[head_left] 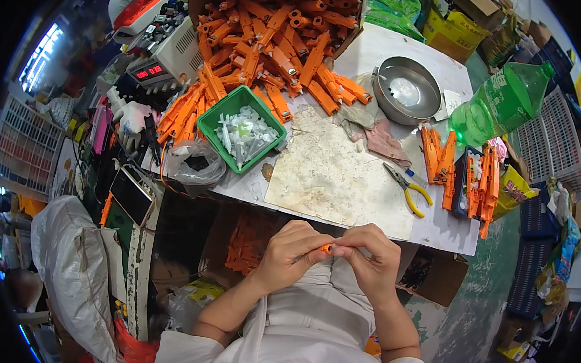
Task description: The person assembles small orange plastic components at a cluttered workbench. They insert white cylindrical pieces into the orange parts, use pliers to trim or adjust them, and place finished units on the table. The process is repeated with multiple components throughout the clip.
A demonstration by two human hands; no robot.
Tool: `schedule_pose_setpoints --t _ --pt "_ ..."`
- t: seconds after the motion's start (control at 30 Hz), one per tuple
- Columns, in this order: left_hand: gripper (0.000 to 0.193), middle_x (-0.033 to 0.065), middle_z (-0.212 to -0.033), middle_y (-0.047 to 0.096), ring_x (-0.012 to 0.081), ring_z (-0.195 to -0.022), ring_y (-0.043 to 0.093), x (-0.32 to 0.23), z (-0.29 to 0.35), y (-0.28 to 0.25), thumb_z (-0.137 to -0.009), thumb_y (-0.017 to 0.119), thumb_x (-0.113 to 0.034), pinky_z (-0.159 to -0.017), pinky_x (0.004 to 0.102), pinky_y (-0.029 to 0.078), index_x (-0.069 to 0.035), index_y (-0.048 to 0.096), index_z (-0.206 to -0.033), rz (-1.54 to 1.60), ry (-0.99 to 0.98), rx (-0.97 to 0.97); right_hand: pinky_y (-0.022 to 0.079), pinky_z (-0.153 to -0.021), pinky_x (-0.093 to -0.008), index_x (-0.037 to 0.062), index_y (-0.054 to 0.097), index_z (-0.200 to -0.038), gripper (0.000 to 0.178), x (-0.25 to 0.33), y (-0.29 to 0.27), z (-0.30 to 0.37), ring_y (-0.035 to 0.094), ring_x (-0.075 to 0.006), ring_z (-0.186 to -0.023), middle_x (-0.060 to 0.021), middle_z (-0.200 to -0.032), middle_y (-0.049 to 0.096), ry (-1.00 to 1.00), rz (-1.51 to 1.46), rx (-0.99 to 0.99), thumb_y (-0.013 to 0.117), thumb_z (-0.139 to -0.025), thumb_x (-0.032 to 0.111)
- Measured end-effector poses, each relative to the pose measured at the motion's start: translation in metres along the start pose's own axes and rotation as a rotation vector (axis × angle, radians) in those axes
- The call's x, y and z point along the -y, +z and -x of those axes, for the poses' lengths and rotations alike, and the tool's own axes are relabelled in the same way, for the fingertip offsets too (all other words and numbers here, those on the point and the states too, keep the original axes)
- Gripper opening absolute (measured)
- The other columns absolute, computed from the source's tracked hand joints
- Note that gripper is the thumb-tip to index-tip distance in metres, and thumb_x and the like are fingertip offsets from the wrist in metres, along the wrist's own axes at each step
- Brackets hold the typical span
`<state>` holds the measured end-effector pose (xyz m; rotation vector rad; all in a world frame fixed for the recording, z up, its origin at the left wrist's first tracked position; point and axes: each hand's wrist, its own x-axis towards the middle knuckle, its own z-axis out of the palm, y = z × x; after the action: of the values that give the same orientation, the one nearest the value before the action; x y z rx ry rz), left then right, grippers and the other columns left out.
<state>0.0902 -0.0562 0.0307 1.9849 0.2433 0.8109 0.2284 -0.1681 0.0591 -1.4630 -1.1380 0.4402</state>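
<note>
Just off the table's front edge, over my lap, my two hands meet at the fingertips. Pinched in my left hand (292,252) is an orange plastic part (326,248), with only its end showing between the fingers. My right hand (371,255) is closed at the part's right side, thumb against forefinger; whatever lies in that pinch is too small to make out. A heap of similar orange plastic pieces (258,42) fills and spills from a box at the back. Left of the middle, a green bin (205,121) holds small white and clear plastic pieces.
Yellow-handled pliers (408,188) lie right of a stained board (330,177). Behind them stand a steel bowl (407,89) and a green bottle (505,104). More orange pieces (439,156) lie at the right edge. A phone (132,196) rests at the left, near a device with a red display (148,72).
</note>
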Motion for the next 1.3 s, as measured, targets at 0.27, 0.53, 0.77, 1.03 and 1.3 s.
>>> schedule_pose_setpoints --t 0.27,0.53,0.77,1.03,1.3 --pt "0.024 0.0067 -0.077 0.063 0.0245 -0.069 0.059 -0.01 -0.002 0.002 -0.08 0.069 -0.018 -0.069 0.0339 0.044 -0.003 0.066 -0.098 -0.16 0.077 -0.026 0.046 -0.066 -0.0261 0.0006 0.067 -0.078 0.014 -0.002 0.008 0.008 0.059 -0.0165 -0.071 -0.0067 -0.075 0.065 -0.006 -0.027 -0.077 0.077 -0.069 0.004" --pt "0.025 0.0062 -0.077 0.062 0.0239 -0.068 0.057 -0.009 0.001 0.003 -0.078 0.07 -0.017 -0.067 0.0344 0.045 -0.003 0.065 -0.098 -0.291 0.148 0.001 0.047 -0.065 -0.0311 0.0016 0.064 -0.084 0.015 0.007 -0.011 0.005 0.058 -0.0204 -0.072 -0.007 -0.079 0.061 -0.137 0.315 0.132 0.072 -0.072 0.001" --pt "0.02 0.0099 -0.075 0.06 0.025 -0.068 0.057 -0.02 0.002 -0.003 -0.083 0.067 -0.012 -0.068 0.0336 0.045 0.003 0.065 -0.096 -0.021 -0.098 0.214 0.041 -0.067 -0.0314 0.0005 0.059 -0.083 0.017 0.025 -0.036 -0.008 0.048 -0.0208 -0.075 -0.0067 -0.08 0.049 -0.423 0.587 0.518 0.061 -0.068 0.008" --pt "0.022 0.0111 -0.081 0.064 0.0193 -0.075 0.06 -0.034 0.004 -0.012 -0.089 0.063 -0.016 -0.066 0.0298 0.046 0.001 0.066 -0.103 0.333 -0.552 0.474 0.041 -0.067 -0.0324 0.0018 0.06 -0.077 0.015 0.026 -0.036 0.0 0.049 -0.0225 -0.076 -0.007 -0.079 0.051 -0.37 0.468 0.63 0.062 -0.063 0.007" --pt "0.021 0.0079 -0.075 0.062 0.0163 -0.07 0.055 -0.019 -0.019 -0.007 -0.088 0.065 -0.014 -0.065 0.0281 0.043 0.002 0.066 -0.102 0.155 -0.318 0.121 0.043 -0.081 -0.0412 0.0014 0.057 -0.088 0.026 -0.048 -0.087 -0.037 0.051 -0.0335 -0.095 -0.0156 -0.098 0.054 0.075 0.952 0.005 0.071 -0.075 0.019"
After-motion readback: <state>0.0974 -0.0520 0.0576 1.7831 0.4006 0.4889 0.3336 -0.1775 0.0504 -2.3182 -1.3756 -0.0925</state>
